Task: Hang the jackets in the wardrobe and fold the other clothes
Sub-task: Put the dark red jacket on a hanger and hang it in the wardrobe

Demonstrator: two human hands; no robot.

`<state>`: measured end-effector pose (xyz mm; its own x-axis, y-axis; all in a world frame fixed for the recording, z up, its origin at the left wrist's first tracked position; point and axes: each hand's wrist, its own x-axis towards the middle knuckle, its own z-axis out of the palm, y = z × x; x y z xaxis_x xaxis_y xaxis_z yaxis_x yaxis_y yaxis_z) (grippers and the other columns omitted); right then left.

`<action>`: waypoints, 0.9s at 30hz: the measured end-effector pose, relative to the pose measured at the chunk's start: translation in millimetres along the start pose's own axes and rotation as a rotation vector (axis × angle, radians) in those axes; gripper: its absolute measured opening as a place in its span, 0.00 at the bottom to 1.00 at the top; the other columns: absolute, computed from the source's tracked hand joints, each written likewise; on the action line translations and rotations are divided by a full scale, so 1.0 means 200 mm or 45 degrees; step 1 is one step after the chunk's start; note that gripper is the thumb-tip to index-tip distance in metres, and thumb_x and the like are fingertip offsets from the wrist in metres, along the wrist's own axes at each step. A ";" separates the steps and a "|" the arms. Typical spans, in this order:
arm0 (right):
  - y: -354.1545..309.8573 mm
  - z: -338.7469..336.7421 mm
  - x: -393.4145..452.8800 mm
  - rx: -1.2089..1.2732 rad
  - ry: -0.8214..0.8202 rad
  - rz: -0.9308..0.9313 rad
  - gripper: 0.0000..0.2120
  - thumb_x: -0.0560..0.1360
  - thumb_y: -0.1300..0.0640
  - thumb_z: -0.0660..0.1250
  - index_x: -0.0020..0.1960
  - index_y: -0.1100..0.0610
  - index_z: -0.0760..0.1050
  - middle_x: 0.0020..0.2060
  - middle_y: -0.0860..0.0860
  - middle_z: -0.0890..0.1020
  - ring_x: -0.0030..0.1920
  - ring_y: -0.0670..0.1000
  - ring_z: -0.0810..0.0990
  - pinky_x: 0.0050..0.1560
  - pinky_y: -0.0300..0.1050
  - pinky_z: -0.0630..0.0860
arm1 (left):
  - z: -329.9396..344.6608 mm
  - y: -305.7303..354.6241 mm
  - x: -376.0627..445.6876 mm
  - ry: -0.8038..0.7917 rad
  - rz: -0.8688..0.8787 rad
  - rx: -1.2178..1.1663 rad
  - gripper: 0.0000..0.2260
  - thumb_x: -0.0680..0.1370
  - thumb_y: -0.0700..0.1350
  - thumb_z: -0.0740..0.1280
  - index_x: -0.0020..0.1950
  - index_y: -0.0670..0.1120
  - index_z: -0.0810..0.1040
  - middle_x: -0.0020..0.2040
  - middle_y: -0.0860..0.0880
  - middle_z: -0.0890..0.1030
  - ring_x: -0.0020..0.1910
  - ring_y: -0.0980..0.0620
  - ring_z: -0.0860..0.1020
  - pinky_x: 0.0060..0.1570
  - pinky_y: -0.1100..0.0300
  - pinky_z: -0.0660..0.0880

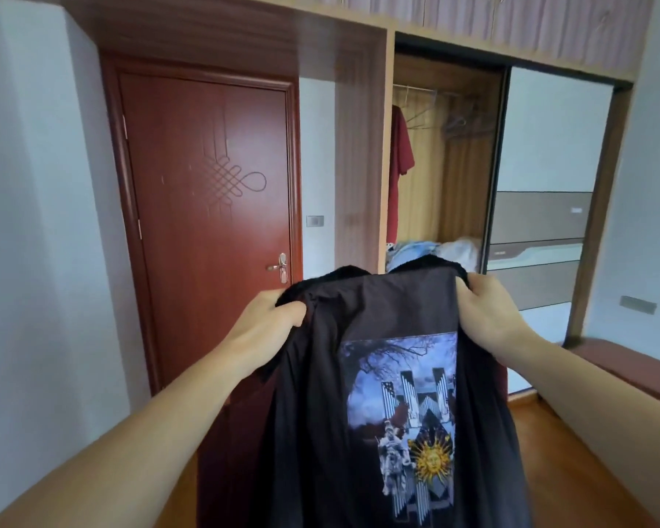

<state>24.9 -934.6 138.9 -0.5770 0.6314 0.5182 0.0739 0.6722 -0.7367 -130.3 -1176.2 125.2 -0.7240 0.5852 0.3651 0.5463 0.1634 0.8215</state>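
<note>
Short of the wardrobe point(446, 154), both hands hold a black jacket point(378, 394) up by its shoulders: left hand point(267, 325) and right hand point(488, 314) each bunch fabric. Hanging remains; a red garment point(400, 165) already hangs inside, above a heap of clothes point(435, 253) probably unfolded.

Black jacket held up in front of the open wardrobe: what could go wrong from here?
1. The black jacket is on no hanger, and both the left hand and right hand grip its shoulders; freeing one to take an empty hanger could let it sag or drop.
2. It hangs long and blocks the view downward, so it might drag on the floor.
3. The clothes pile in the wardrobe could snag its hem.
</note>
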 end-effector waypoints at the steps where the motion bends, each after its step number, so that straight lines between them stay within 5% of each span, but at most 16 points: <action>1: 0.04 0.06 0.08 0.040 -0.023 0.021 0.20 0.80 0.51 0.57 0.37 0.65 0.70 0.32 0.53 0.73 0.35 0.51 0.68 0.37 0.47 0.66 | -0.01 -0.05 0.08 -0.037 0.034 0.005 0.08 0.64 0.50 0.62 0.33 0.46 0.69 0.31 0.55 0.73 0.32 0.53 0.71 0.38 0.58 0.63; 5: 0.23 0.32 0.42 0.339 -0.118 0.120 0.25 0.75 0.42 0.58 0.38 0.65 0.72 0.33 0.51 0.74 0.35 0.49 0.70 0.38 0.45 0.68 | -0.02 -0.21 0.43 -0.192 0.147 0.028 0.17 0.69 0.66 0.67 0.50 0.59 0.83 0.47 0.60 0.85 0.47 0.61 0.83 0.49 0.61 0.73; 8: 0.36 0.51 0.71 0.559 -0.158 0.181 0.20 0.69 0.39 0.60 0.41 0.57 0.75 0.35 0.52 0.76 0.38 0.48 0.72 0.43 0.46 0.69 | 0.02 -0.30 0.78 -0.037 0.163 0.059 0.20 0.68 0.71 0.65 0.45 0.57 0.84 0.42 0.60 0.85 0.40 0.63 0.82 0.40 0.67 0.73; 11: 0.45 0.68 0.98 0.566 -0.125 0.202 0.18 0.75 0.45 0.60 0.40 0.57 0.79 0.34 0.51 0.80 0.38 0.49 0.75 0.44 0.47 0.71 | 0.05 -0.36 1.13 0.144 0.166 0.046 0.28 0.68 0.71 0.64 0.38 0.44 0.79 0.32 0.57 0.78 0.29 0.60 0.75 0.29 0.72 0.67; 15: 0.49 0.82 1.29 0.330 -0.001 0.070 0.14 0.78 0.52 0.55 0.36 0.57 0.66 0.31 0.50 0.69 0.32 0.47 0.65 0.36 0.47 0.63 | 0.06 -0.43 1.55 0.272 0.159 -0.014 0.29 0.69 0.70 0.62 0.36 0.42 0.73 0.30 0.56 0.72 0.27 0.60 0.70 0.31 0.64 0.64; 20: 0.58 0.97 1.67 0.293 0.098 -0.070 0.10 0.67 0.50 0.54 0.31 0.53 0.58 0.24 0.43 0.61 0.25 0.43 0.58 0.30 0.45 0.59 | 0.17 -0.62 2.13 0.377 0.195 -0.154 0.28 0.73 0.66 0.64 0.34 0.41 0.72 0.30 0.54 0.73 0.28 0.59 0.70 0.33 0.61 0.66; 24: 0.77 1.07 1.99 0.324 0.141 -0.117 0.13 0.69 0.48 0.56 0.29 0.53 0.63 0.24 0.43 0.66 0.28 0.42 0.63 0.35 0.45 0.62 | 0.36 -0.81 2.60 0.385 0.247 -0.282 0.25 0.75 0.63 0.65 0.28 0.45 0.68 0.25 0.56 0.70 0.24 0.61 0.68 0.24 0.69 0.62; 27: 0.87 1.14 2.24 0.164 0.166 -0.185 0.17 0.72 0.41 0.62 0.32 0.51 0.77 0.26 0.43 0.77 0.29 0.38 0.72 0.33 0.33 0.70 | 0.47 -0.90 2.98 0.357 0.264 -0.340 0.25 0.76 0.61 0.65 0.26 0.49 0.62 0.20 0.58 0.66 0.21 0.61 0.67 0.22 0.69 0.61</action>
<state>-407.2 -623.4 144.7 -0.4637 0.5819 0.6681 -0.1111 0.7099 -0.6955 -620.7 -782.7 153.3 -0.7169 0.3397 0.6088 0.5907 -0.1678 0.7893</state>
